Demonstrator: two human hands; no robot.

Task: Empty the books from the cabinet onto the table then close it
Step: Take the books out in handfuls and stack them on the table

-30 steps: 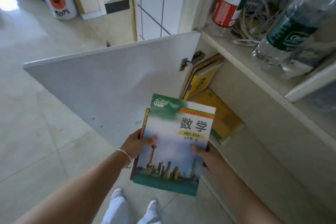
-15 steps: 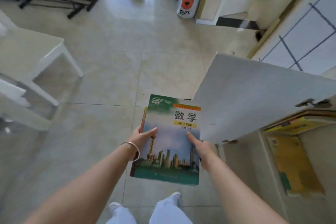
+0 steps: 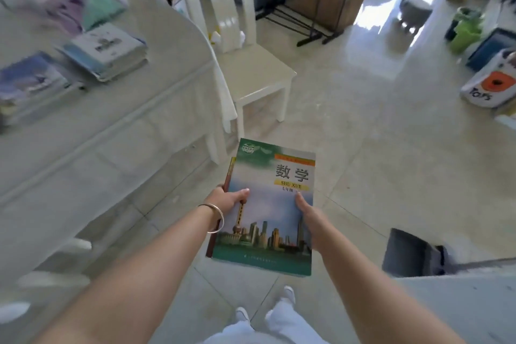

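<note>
White table [image 3: 117, 109] now in view, books [image 3: 268, 204] nearer.

bright daylight; floor [image 3: 391, 45] glare; blurred, warped edges

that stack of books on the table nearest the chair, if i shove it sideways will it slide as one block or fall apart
The stack of books looks already uneven, edges fanned out, so a shove would probably shear the top ones off. The covers seem glossy, so likely slippery on each other. It lies flat on the table, so tipping seems unlikely; it sits fairly near the edge, though.
</note>
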